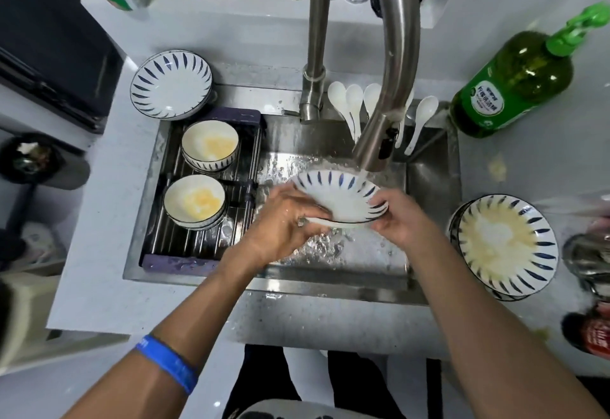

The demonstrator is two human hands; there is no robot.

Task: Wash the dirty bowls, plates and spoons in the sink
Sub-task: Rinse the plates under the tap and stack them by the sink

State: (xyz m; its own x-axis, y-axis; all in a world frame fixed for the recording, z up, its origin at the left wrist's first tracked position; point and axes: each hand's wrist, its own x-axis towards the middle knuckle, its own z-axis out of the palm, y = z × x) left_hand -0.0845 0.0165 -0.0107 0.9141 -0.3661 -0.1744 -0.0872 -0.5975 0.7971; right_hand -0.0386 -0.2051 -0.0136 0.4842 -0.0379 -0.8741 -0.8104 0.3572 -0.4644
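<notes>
Item: striped plate (pixel 340 195), which we gripped by its rims, left hand (pixel 280 223) and right hand (pixel 401 220) fingers curled, under faucet (pixel 376 141).

Plate (pixel 340 197) under faucet (pixel 376 141); bowls (pixel 204 167) on rack (pixel 198 243) left; spoons (pixel 356 104) behind.

I see a brushed metal tap (pixel 392 65) with a dull satin sheen over a wet steel sink (pixel 432 184), its floor glittering with water. The plate (pixel 340 197) under the stream is glazed ceramic, glossy and smooth (as are the bowls (pixel 209 144) on the rack). The rack (pixel 204 240) has shiny metal bars in a matt dark frame, plastic I think, though blur makes that uncertain. The spoons (pixel 350 101) look like glossy white ceramic. The soap bottle (pixel 515 85) is translucent green plastic. The counter (pixel 99 253) is smooth and pale.
</notes>
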